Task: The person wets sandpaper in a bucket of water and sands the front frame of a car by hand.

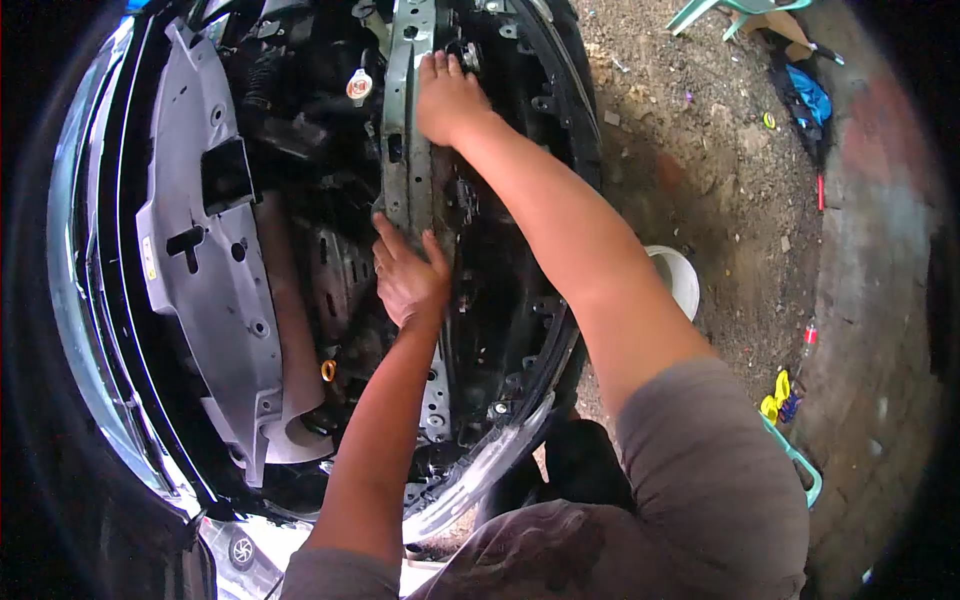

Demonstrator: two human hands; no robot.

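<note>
A long metal crossmember [405,165] with holes in it runs through the front of an open car engine bay. My left hand [408,282] rests on it near its middle, fingers spread and a ring on one of them. Farther along the same bar, my right hand [450,100] lies with its fingers stretched over the edge. Neither hand shows anything held. Beside the bar are a radiator cap [359,86] and a yellow dipstick loop [328,370]. What lies under my palms is hidden.
A grey plastic cowl panel [200,260] lies across the left of the bay. The black bumper edge [580,120] curves on the right. Beyond are a white bucket [678,280], dirt ground, a green plastic chair [735,12] and a red-capped bottle [810,338].
</note>
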